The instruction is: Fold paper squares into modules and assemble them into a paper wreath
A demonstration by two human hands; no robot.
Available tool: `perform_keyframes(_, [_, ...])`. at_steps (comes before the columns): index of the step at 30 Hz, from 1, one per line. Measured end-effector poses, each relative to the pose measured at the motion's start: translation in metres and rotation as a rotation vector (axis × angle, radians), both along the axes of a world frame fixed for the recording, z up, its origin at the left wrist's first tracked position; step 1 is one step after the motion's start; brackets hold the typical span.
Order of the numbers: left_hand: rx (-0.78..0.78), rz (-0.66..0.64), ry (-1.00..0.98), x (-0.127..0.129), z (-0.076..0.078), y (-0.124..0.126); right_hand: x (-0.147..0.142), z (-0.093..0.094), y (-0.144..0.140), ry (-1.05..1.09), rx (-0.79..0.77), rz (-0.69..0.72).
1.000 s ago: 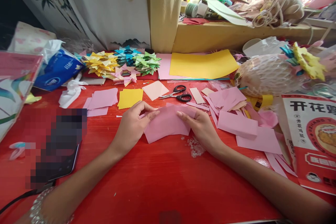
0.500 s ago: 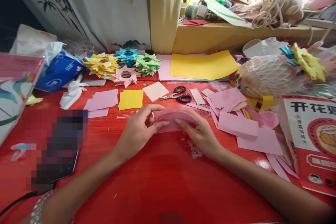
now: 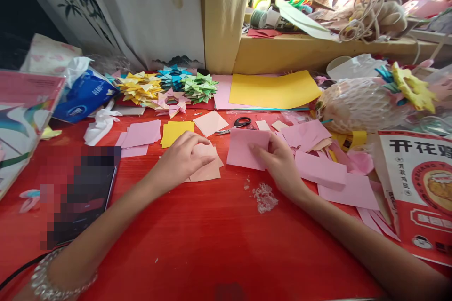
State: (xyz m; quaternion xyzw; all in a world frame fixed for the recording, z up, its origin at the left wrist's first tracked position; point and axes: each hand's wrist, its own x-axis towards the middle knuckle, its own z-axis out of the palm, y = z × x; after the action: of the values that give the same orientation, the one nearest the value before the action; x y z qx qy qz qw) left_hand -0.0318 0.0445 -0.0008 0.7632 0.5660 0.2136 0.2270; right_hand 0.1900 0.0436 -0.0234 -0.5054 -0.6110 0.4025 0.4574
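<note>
My right hand (image 3: pixel 282 162) pinches a sheet of pink paper (image 3: pixel 243 150) between thumb and fingers, held up above the red table. My left hand (image 3: pixel 181 160) is over several peach paper squares (image 3: pixel 206 169), its thumb and fingers apart with nothing seen between them. Whether its fingertips touch the squares I cannot tell. Behind my left hand lies a stack of yellow paper squares (image 3: pixel 174 132), with pink paper squares (image 3: pixel 143 132) to its left. Black-handled scissors (image 3: pixel 242 122), partly hidden by the held sheet, lie beside a single peach square (image 3: pixel 211 123).
Pink paper offcuts (image 3: pixel 319 167) spread on the right beside a red-and-white food packet (image 3: pixel 420 188). Folded paper stars (image 3: pixel 139 88) and a yellow sheet (image 3: pixel 275 89) sit at the back. A phone (image 3: pixel 88 197) and a tissue pack (image 3: pixel 83 94) are on the left. Clear bits (image 3: pixel 264 197) lie in front.
Both hands were on the pink paper, which was bent between them. My left hand has let go and moved left over the peach squares; my right hand holds the sheet, now flatter, farther right.
</note>
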Motion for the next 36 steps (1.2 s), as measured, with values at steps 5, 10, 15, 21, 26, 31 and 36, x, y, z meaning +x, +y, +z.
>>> perform_keyframes(5, [-0.069, 0.028, 0.287, -0.011, -0.004, 0.012, 0.004, 0.002, 0.009, -0.151, -0.096, 0.059])
perform_keyframes(10, [-0.078, 0.016, 0.244, -0.011, -0.005, 0.008, 0.0, -0.002, 0.006, -0.36, -0.008, 0.064])
perform_keyframes(15, [-0.094, -0.028, 0.219, -0.015, -0.005, 0.008, -0.001, -0.012, 0.006, -0.504, 0.174, -0.007])
perform_keyframes(21, [-0.111, -0.04, 0.236, -0.015, 0.0, 0.008, -0.004, -0.015, 0.001, -0.673, 0.463, -0.055])
perform_keyframes(26, [-0.154, -0.034, 0.156, -0.012, 0.008, 0.004, -0.007, -0.006, -0.009, -0.462, 0.549, 0.038])
perform_keyframes(31, [-0.345, 0.034, -0.317, -0.008, 0.018, -0.001, -0.014, 0.006, -0.023, -0.061, 0.042, 0.245])
perform_keyframes(36, [-0.303, 0.024, -0.526, 0.0, 0.019, -0.006, -0.017, 0.007, -0.029, 0.06, -0.227, 0.344])
